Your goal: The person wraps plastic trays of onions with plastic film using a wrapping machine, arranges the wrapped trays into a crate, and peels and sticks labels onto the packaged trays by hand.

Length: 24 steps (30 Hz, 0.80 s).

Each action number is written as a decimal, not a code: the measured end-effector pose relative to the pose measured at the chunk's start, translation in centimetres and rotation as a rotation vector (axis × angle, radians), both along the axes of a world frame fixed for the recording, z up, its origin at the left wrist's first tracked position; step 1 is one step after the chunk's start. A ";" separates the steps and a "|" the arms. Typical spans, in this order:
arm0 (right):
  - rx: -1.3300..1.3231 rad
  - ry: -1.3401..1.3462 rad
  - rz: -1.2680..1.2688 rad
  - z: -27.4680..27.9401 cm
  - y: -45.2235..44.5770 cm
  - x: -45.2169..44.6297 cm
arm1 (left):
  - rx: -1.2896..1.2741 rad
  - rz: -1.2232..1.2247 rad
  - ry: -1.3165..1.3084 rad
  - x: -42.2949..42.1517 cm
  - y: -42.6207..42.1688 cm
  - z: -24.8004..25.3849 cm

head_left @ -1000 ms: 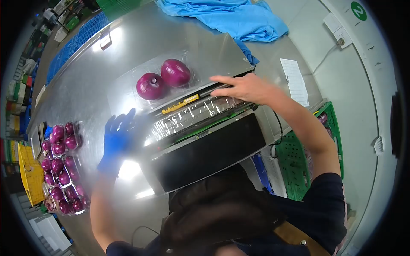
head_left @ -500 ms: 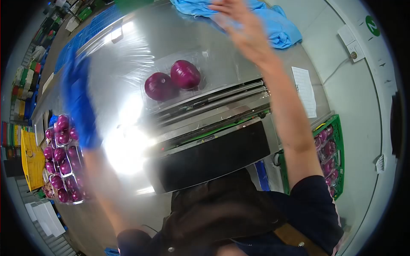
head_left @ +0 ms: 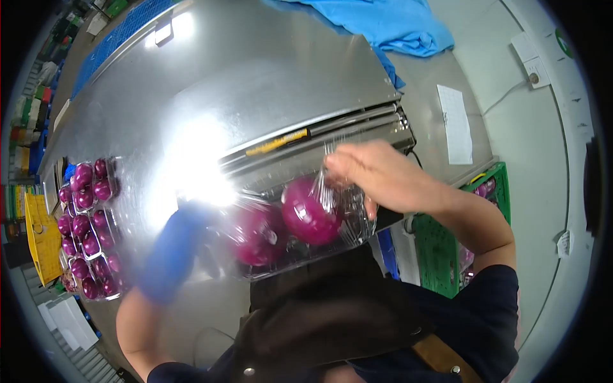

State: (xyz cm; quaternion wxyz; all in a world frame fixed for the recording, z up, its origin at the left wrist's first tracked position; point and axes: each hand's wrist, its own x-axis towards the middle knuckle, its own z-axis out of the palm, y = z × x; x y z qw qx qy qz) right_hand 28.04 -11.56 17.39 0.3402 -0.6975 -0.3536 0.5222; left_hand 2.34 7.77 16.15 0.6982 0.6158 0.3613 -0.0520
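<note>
Two purple-red onions (head_left: 313, 212) sit side by side in a clear plastic tray (head_left: 354, 236), close in front of my apron. Clear plastic film (head_left: 327, 191) is stretched over them in creases. At the tray's right end, the fingers of my bare right hand (head_left: 384, 173) pinch the gathered film. My left hand (head_left: 174, 250), in a blue glove, is beside the tray's left end. Motion smears its fingers, so whether it grips the film there is unclear.
Metal rollers with a yellow label (head_left: 281, 142) run along the front of the steel worktop (head_left: 274, 70). Several packs of onions (head_left: 86, 239) stand at the left. A green crate (head_left: 440, 255) is at the right, blue plastic sheeting (head_left: 396, 25) at the back.
The two onions in their tray have come off the worktop, toward my body. Both hands have come down and in from farther out; the right now pinches film. The yellow label shows.
</note>
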 end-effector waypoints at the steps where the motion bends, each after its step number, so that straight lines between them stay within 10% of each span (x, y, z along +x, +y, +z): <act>1: -0.096 0.045 0.005 -1.4 -1.0 -0.7 | -0.072 0.047 0.035 -1.0 -1.2 -1.5; 11: 0.333 -0.452 -0.509 -14.9 -5.9 -6.0 | 0.980 0.231 0.056 -2.1 -8.0 -12.5; 14: 0.122 -0.468 -0.471 -14.3 -7.1 -4.9 | 0.672 0.426 0.043 -4.5 -7.7 -13.3; 18: -0.074 -0.343 -0.339 -11.1 -10.9 -3.4 | 0.366 0.199 0.502 -8.9 -6.0 -10.5; 21: -0.312 -0.198 -0.234 -14.4 -15.6 -4.8 | 0.374 -0.154 0.380 -14.5 -8.2 -13.7; 22: -0.444 -0.008 -0.348 -16.6 -16.7 -6.3 | 0.190 0.059 0.701 -12.8 -10.1 -12.6; 24: -0.301 -0.108 -0.320 -21.5 -18.7 -9.8 | 0.077 0.295 0.355 -17.6 -12.3 -20.8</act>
